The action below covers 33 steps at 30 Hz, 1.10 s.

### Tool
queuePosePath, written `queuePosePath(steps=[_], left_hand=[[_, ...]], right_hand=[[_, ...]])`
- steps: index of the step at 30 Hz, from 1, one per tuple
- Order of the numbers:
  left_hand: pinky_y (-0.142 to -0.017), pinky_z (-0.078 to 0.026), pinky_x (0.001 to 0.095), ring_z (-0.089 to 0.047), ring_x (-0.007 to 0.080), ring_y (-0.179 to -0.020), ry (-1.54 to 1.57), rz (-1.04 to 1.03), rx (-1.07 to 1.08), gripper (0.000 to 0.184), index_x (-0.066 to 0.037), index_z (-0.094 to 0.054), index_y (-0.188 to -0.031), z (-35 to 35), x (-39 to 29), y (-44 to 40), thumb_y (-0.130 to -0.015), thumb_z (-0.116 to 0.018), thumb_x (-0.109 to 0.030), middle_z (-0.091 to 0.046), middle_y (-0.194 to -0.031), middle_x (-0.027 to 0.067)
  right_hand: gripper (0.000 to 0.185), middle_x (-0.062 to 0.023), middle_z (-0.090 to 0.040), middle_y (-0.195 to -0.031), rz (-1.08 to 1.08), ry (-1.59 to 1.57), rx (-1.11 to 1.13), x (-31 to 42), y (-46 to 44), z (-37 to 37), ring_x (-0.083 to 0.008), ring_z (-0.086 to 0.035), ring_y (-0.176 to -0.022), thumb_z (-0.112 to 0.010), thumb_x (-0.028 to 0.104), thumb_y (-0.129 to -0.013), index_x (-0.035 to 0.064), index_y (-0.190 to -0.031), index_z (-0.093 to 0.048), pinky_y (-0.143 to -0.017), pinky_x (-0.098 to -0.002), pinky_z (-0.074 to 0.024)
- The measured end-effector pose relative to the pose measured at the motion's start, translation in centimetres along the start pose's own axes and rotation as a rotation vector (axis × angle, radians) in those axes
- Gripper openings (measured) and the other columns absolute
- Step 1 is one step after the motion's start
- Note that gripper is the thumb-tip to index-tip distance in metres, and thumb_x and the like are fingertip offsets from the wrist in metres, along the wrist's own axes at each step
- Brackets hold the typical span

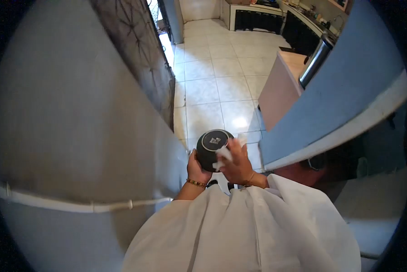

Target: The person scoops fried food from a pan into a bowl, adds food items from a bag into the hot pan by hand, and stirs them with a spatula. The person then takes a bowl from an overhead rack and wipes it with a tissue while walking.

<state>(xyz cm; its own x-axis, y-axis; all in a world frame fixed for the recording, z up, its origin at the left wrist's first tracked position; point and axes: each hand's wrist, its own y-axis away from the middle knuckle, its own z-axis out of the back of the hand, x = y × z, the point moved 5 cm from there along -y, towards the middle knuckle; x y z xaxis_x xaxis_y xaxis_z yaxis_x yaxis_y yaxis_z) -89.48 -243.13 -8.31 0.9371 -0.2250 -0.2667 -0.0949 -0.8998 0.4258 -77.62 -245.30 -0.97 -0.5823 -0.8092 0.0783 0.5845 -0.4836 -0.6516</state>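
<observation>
A dark round bowl [206,156] is turned so that its base, with a pale ring and a light printed mark, faces up towards me. My left hand [198,168] grips it from the left side, with a beaded bracelet on the wrist. Against the bowl's right side, my right hand [238,164] holds a crumpled white tissue [225,153], which sticks out past the fingers on both sides. The fingers of that hand are slightly blurred, and the bowl's underside is hidden.
Grey wall [85,118] stands close on the left, with a white pipe [108,207] low along it. A blue wall edge [321,109] is on the right. Ahead lie floor tiles [203,93], a pink cabinet [278,88] bearing a metal cylinder [316,61], and a kitchen counter [258,9].
</observation>
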Motion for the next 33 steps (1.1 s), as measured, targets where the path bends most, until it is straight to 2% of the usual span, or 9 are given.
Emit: queuePosePath(steps=[3, 10, 14, 16, 21, 26, 29, 32, 33], left_hand=[[-0.083, -0.039, 0.0365, -0.051, 0.0222, -0.093, 0.018, 0.096, 0.127, 0.037, -0.006, -0.05, -0.102, -4.6, -0.9, -5.5, -0.085, -0.027, -0.029, -0.054, -0.101, 0.0089], [-0.078, -0.042, 0.0327, -0.053, 0.0198, -0.088, -0.206, 0.283, 0.246, 0.036, -0.004, -0.051, -0.099, -9.6, -2.0, -16.0, -0.086, -0.031, -0.03, -0.056, -0.096, 0.0093], [-0.065, -0.044, 0.0271, -0.054, 0.016, -0.074, -0.656, 0.13, 0.345, 0.027, -0.003, -0.052, -0.083, -13.2, -4.1, -24.0, -0.085, -0.038, -0.026, -0.056, -0.08, 0.0066], [-0.059, -0.041, 0.0278, -0.053, 0.0138, -0.069, -1.502, -0.109, 0.421, 0.026, -0.001, -0.051, -0.084, -15.7, -5.6, -26.7, -0.084, -0.041, -0.025, -0.055, -0.074, 0.0068], [-0.048, -0.037, 0.0379, -0.046, 0.0373, -0.054, -1.789, -0.418, 0.592, 0.023, -0.001, -0.045, -0.07, -23.3, -5.7, -32.1, -0.08, -0.045, -0.022, -0.048, -0.059, 0.02], [-0.051, -0.037, 0.0371, -0.047, 0.0362, -0.058, -1.715, -0.631, 0.299, 0.022, -0.001, -0.046, -0.071, -23.8, -7.0, -40.1, -0.082, -0.043, -0.02, -0.049, -0.063, 0.0201], [-0.056, -0.038, 0.0347, -0.05, 0.0258, -0.063, -1.316, -0.605, 0.013, 0.025, -0.001, -0.05, -0.074, -21.1, -9.7, -48.0, -0.084, -0.035, -0.018, -0.05, -0.067, 0.0161], [-0.072, -0.043, 0.0312, -0.054, 0.0197, -0.078, -0.381, -0.112, 0.029, 0.028, -0.001, -0.05, -0.092, -22.1, -11.3, -55.7, -0.085, -0.032, -0.022, -0.056, -0.088, 0.0103], [-0.076, -0.043, 0.0338, -0.055, 0.0224, -0.083, -0.356, -0.076, 0.091, 0.032, 0.0, -0.048, -0.095, -23.9, -11.7, -57.2, -0.086, -0.029, -0.024, -0.056, -0.092, 0.0124]], right_hand=[[0.044, -0.0261, -0.024, -0.124, -0.415, -0.398, -0.197, -6.7, -3.9, 0.4, -0.0371, -0.024, -0.116, -0.028, 0.033, -0.085, 0.0063, -0.121, -0.032, -0.095, -0.0448, -0.0147], [0.039, -0.0125, -0.044, -0.113, -1.146, -1.159, -0.261, -19.8, -4.6, -4.8, -0.018, -0.041, -0.105, -0.027, 0.023, -0.088, -0.0028, -0.114, -0.038, -0.09, -0.0261, -0.0289], [0.037, -0.0102, -0.049, -0.106, -1.253, -1.548, -0.226, -29.2, -5.1, -11.9, -0.0151, -0.046, -0.097, -0.03, 0.023, -0.087, -0.0014, -0.111, -0.043, -0.084, -0.025, -0.0346], [0.035, -0.0084, -0.052, -0.1, -1.405, -1.518, -0.021, -32.6, -6.5, -13.9, -0.0135, -0.048, -0.091, -0.032, 0.025, -0.086, 0.0005, -0.108, -0.045, -0.079, -0.0242, -0.0371], [0.036, -0.0123, -0.05, -0.103, -1.23, -1.384, 0.108, -40.5, -14.2, -14.9, -0.0203, -0.045, -0.099, -0.032, 0.023, -0.086, -0.0012, -0.109, -0.045, -0.087, -0.0272, -0.0313], [0.033, -0.0211, -0.038, -0.115, -0.443, -0.498, 0.167, -43.5, -22.5, -14.7, -0.0321, -0.034, -0.111, -0.04, 0.015, -0.08, 0.0013, -0.11, -0.043, -0.093, -0.0377, -0.0268], [0.038, -0.0217, -0.03, -0.122, -0.263, -0.353, 0.237, -45.9, -24.6, -16.5, -0.0388, -0.031, -0.111, -0.046, 0.007, -0.075, -0.0005, -0.112, -0.04, -0.091, -0.0392, -0.0274], [0.04, -0.0218, -0.026, -0.125, -0.305, -0.418, 0.185, -51.1, -25.1, -18.8, -0.0408, -0.029, -0.112, -0.045, 0.008, -0.076, -0.0008, -0.114, -0.036, -0.092, -0.0416, -0.0246], [0.041, -0.0222, -0.027, -0.124, -0.393, -0.385, 0.172, -53.5, -25.6, -19.7, -0.0381, -0.029, -0.113, -0.041, 0.008, -0.078, -0.0007, -0.117, -0.033, -0.093, -0.0379, -0.0247]])
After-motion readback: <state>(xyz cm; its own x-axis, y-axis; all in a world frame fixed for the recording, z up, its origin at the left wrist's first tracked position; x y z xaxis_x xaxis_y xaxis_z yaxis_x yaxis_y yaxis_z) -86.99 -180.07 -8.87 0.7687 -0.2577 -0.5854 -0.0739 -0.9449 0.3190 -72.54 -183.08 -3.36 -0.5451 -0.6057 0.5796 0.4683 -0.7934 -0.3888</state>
